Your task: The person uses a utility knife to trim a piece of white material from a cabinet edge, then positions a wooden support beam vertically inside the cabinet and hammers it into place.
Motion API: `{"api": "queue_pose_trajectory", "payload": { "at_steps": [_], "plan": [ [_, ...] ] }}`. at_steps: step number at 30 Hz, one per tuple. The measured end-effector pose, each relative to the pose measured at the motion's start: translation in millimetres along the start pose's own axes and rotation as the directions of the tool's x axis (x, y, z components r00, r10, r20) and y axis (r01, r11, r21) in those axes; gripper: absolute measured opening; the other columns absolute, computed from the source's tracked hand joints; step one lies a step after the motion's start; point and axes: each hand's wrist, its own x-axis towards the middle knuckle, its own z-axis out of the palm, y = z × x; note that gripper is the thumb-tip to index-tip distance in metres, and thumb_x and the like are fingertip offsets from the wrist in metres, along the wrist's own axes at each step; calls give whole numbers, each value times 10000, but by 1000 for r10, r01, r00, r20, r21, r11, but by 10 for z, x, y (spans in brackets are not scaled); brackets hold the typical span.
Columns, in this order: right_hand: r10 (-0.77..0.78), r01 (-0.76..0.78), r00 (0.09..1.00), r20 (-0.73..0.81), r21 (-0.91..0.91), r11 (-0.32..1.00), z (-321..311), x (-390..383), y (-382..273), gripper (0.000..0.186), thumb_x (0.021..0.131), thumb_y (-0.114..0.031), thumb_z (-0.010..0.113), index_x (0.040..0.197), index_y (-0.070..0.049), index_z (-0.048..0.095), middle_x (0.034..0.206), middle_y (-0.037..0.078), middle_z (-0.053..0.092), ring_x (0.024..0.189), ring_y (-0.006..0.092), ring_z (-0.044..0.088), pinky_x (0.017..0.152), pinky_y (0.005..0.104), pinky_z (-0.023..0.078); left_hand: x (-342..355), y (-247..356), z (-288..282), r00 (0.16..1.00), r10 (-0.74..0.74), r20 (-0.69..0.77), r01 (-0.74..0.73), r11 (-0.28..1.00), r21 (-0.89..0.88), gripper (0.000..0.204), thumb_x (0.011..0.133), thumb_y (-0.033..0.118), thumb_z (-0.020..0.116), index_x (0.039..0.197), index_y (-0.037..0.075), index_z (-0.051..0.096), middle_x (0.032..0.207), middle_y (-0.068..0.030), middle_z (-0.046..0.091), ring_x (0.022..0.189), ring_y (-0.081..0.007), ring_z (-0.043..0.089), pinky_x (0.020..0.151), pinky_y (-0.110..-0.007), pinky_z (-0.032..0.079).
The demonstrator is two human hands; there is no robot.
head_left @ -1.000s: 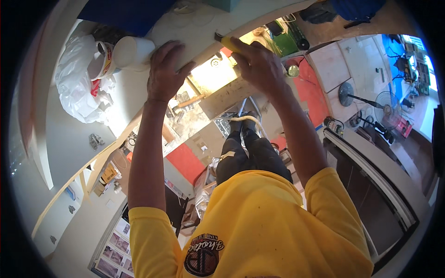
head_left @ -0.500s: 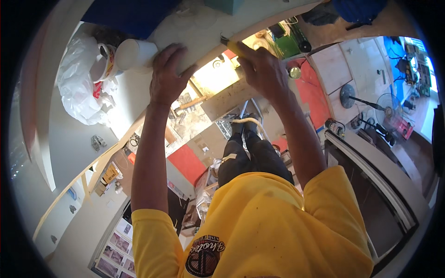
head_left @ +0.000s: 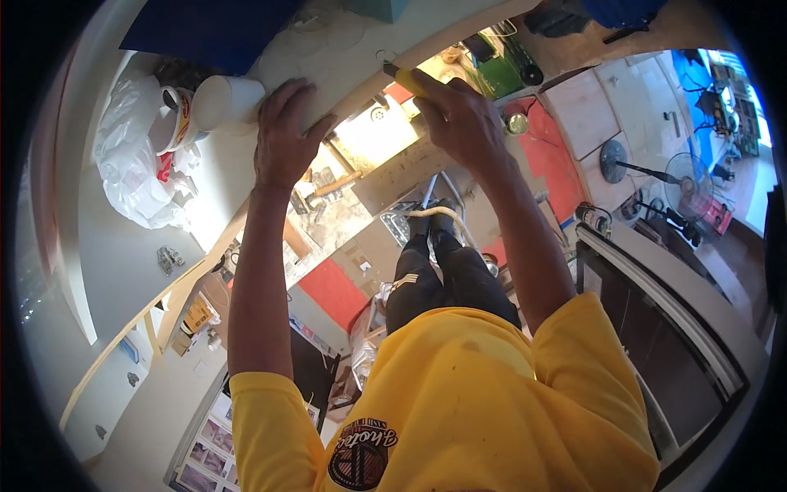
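My right hand (head_left: 463, 123) is closed on a yellow-handled cutting tool (head_left: 414, 80), whose dark tip rests at the edge of a pale board (head_left: 344, 45) overhead in the picture. A small thin curl (head_left: 385, 56) shows by the tip. My left hand (head_left: 287, 131) lies at the same board's edge, fingers bent over its surface and thumb apart, open. Just left of it a white cup (head_left: 232, 100) lies on its side, beside a printed tub (head_left: 174, 119) and a crumpled white plastic bag (head_left: 131, 172).
Below are my feet on a metal ladder (head_left: 426, 197), with a pale hose across them. Dark blue sheet (head_left: 205, 25) is at upper left, a wooden strip (head_left: 135, 320) runs along the left, a standing fan (head_left: 684, 180) is at right, and a dark framed panel (head_left: 656, 336) at lower right.
The tool in my right hand has shifted slightly along the edge, and the thin curl by its tip looks rounder now. My left hand stays at the edge with only a slight shift.
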Motion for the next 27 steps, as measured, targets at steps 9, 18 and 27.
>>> {"api": "queue_pose_trajectory", "payload": {
  "at_steps": [9, 18, 27],
  "plan": [
    [-18, 37, 990, 138, -134, 990, -111, 209, 57, 354, 924, -288, 683, 1275, -242, 670, 927, 140, 683, 831, 338, 698, 713, 446, 574, -17, -19, 82, 987, 117, 113, -137, 971, 195, 580, 858, 196, 749, 1390, 94, 542, 1450, -103, 493, 1363, -345, 456, 1108, -545, 396],
    [-69, 86, 991, 118, -145, 986, -130, 157, 4, 336, 953, -243, 644, 1288, -212, 646, 955, 149, 671, 830, 344, 701, 708, 453, 578, 119, 658, 507, 994, 88, 69, -108, 924, 368, 615, 892, 0, 548, 1489, 65, 419, 1550, -134, 419, 1430, -368, 407, 1144, -613, 340],
    [-56, 61, 997, 57, -88, 994, -190, 27, 85, 346, 938, -279, 673, 1277, -211, 675, 900, 123, 685, 794, 313, 695, 666, 425, 578, 262, 364, 199, 941, 252, 225, -308, 915, 261, 532, 955, 107, 571, 1472, 77, 446, 1461, -117, 535, 1372, -285, 494, 1071, -462, 440]
  ]
}}
